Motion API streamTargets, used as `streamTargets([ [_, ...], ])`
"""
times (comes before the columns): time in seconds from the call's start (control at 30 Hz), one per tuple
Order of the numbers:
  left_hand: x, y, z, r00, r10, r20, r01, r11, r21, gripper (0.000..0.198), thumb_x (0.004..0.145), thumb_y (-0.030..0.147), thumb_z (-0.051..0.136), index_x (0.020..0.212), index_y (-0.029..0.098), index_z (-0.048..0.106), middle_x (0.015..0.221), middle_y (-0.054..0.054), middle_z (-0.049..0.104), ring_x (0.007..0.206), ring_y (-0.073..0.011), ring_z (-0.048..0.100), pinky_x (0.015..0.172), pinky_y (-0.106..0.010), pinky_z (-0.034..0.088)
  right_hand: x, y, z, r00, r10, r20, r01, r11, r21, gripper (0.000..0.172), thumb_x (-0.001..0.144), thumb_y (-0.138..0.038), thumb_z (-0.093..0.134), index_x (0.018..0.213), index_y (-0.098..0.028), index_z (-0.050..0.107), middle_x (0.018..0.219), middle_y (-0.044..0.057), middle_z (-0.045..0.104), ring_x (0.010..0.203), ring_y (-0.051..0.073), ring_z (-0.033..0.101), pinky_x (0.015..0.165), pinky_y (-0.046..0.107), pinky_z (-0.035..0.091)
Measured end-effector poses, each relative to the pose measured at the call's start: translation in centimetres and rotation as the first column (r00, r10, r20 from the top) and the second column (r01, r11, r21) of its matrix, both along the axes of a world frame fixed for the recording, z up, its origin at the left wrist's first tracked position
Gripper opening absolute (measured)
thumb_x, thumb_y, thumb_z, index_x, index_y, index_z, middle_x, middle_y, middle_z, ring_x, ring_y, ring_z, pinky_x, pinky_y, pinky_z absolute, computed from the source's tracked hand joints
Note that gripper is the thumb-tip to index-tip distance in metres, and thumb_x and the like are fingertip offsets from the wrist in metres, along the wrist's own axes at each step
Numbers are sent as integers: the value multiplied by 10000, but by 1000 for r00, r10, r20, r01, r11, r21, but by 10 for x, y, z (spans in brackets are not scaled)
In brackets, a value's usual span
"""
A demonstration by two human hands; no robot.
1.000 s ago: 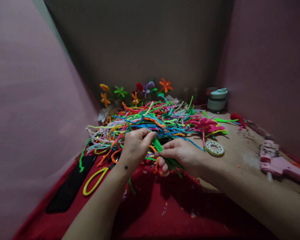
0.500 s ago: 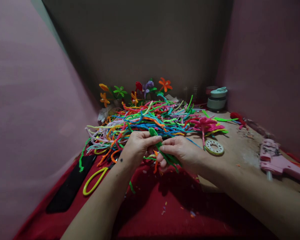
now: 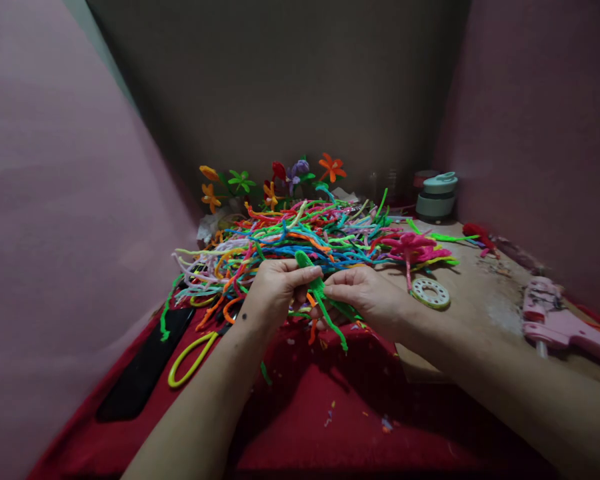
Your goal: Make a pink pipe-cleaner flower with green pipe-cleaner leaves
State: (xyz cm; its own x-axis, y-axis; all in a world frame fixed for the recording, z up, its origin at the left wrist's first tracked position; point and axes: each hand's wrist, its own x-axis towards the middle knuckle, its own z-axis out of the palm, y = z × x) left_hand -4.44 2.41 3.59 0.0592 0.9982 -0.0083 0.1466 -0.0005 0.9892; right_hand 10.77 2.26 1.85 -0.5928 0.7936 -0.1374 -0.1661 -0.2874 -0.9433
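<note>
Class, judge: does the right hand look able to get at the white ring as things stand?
Probably yes: the white ring lies just beyond the right forearm, and nothing visible covers it. The right hand holds the green fuzzy piece, though, so it may need to let go first.

dimly lit, pinkish side walls (image 3: pixel 60 173), red-covered table (image 3: pixel 290 427)

A surface draped in smooth, deep-red cloth (image 3: pixel 290 440) carries a flat black rectangular object (image 3: pixel 135 380), a looped yellow handle (image 3: pixel 172 379), small multicoloured fuzzy scraps (image 3: pixel 386 425) and a flat tan board (image 3: pixel 485 280). On the board lie a pierced white disc (image 3: pixel 419 291) and a pink plastic glue gun (image 3: pixel 555 328). A tangled heap of multicoloured fuzzy stems (image 3: pixel 300 230) spreads across the back.
</note>
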Motion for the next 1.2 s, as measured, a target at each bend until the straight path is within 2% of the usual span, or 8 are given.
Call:
streamTargets([
  [0.2,2,-2,0,998,-3,65,6,999,-48,232,639,321,687,597,130,563,416,18,545,317,-90,462,335,-212,363,-1,0,-2,998,-37,60,37,999,-11,40,674,-148,546,645,-135,571,627,53,664,497,140,617,496,260,498],
  [0.43,8,-2,-6,991,42,130,-37,998,-41,218,649,321,684,636,128,582,450,25,565,365,-106,515,394,-236,437,-3,-4,-2,994,-70,84,69,998,14,31,684,-121,538,674,-146,520,522,16,612,444,135,599,451,241,486],
  [0.57,13,-3,-5,992,88,95,-90,996,17,197,652,289,679,618,128,570,422,34,544,359,-95,491,386,-222,423,-4,-7,-2,992,-78,101,76,997,23,39,716,-136,533,713,-151,497,479,10,605,401,137,581,425,236,470],
  [0.67,16,-5,-1,991,116,63,-119,992,45,187,659,278,670,616,124,572,413,31,541,356,-88,480,379,-208,407,-2,-4,-6,997,-59,42,58,998,8,23,731,-146,527,721,-135,509,561,60,653,437,145,605,453,248,482],
  [0.97,14,-2,-7,990,123,74,-130,986,104,214,648,316,680,652,122,590,430,35,536,359,-70,462,392,-192,406,-4,-4,-7,995,-89,-41,81,983,-167,58,734,-80,500,714,-134,486,584,80,658,489,174,638,523,308,521],
  [1.1,14,0,-7,989,141,36,-145,982,122,229,623,318,702,625,121,584,415,30,529,362,-75,472,388,-183,399,-4,-5,-6,991,-48,-123,22,978,-206,50,765,-90,475,748,-121,510,622,96,664,517,180,646,538,314,518],
  [1.2,13,0,-6,990,143,6,-143,984,106,234,619,320,704,600,126,574,405,28,522,341,-75,456,356,-178,369,-3,-3,-8,990,-15,-138,-10,983,-183,54,768,-109,488,726,-117,521,641,110,668,523,184,645,538,316,514],
])
